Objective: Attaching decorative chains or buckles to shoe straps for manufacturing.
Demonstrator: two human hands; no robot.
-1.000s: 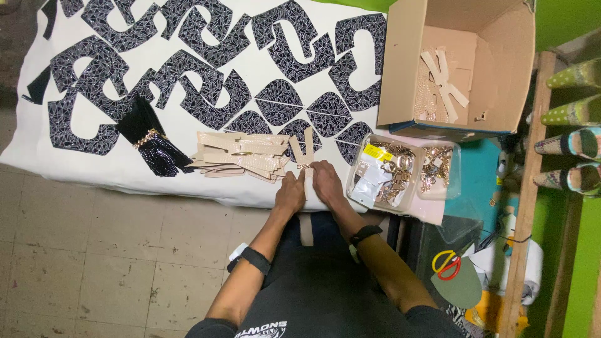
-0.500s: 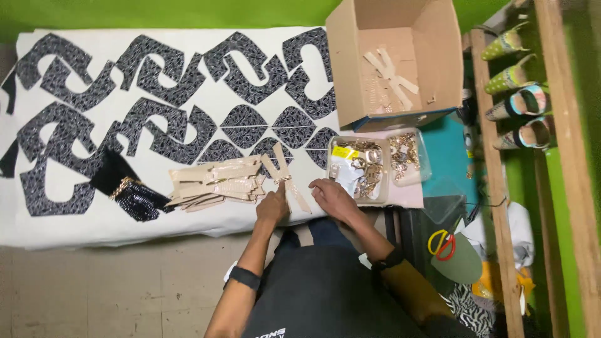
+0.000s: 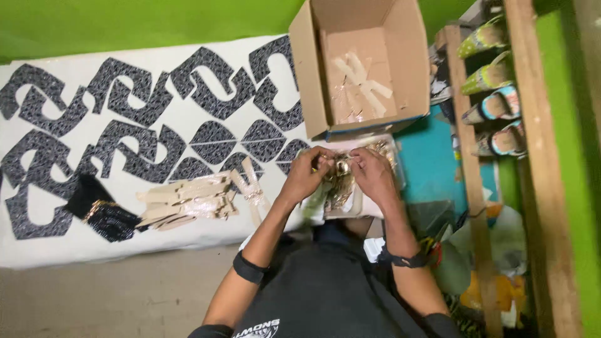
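My left hand [image 3: 309,171] and my right hand [image 3: 370,173] meet over a shallow tray [image 3: 369,209] of small gold metal ornaments at the table's front edge. Both hands pinch a small gold ornament [image 3: 342,166] between their fingertips. A pile of beige strap pieces [image 3: 185,201] lies on the white cloth to the left of my left hand, with a few loose straps [image 3: 251,185] beside it.
An open cardboard box [image 3: 360,66] with beige straps inside stands behind the tray. Black patterned cut-outs [image 3: 134,119] cover the white table. A black pouch [image 3: 100,209] lies at the left. A wooden rack [image 3: 476,156] with sandals stands at the right.
Both hands left the beige strap pile and moved right to the tray, where they now hold a gold ornament. The camera view shifted right.
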